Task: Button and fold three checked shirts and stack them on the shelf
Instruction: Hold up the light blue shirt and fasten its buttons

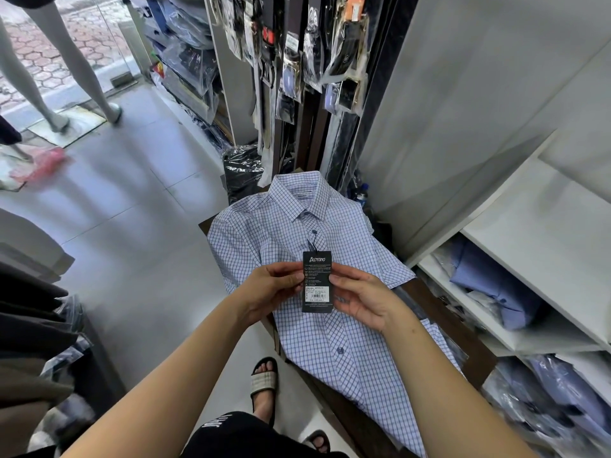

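Observation:
A light blue checked shirt (284,226) lies front up on a dark wooden bench (456,328), collar away from me, with dark buttons down its placket. A black hang tag (317,279) on a string from the second button stands above the shirt's chest. My left hand (274,289) pinches the tag's left edge. My right hand (363,299) pinches its right edge. Both hands hover over the middle of the shirt. A second checked piece shows under the shirt at its right edge.
White shelves (529,246) on the right hold folded blue shirts (492,279), some in plastic bags. Belts and packaged goods (297,61) hang ahead. Mannequin legs (66,67) stand at the far left by the door. Dark clothes hang at my left. My sandalled foot (264,381) is beside the bench.

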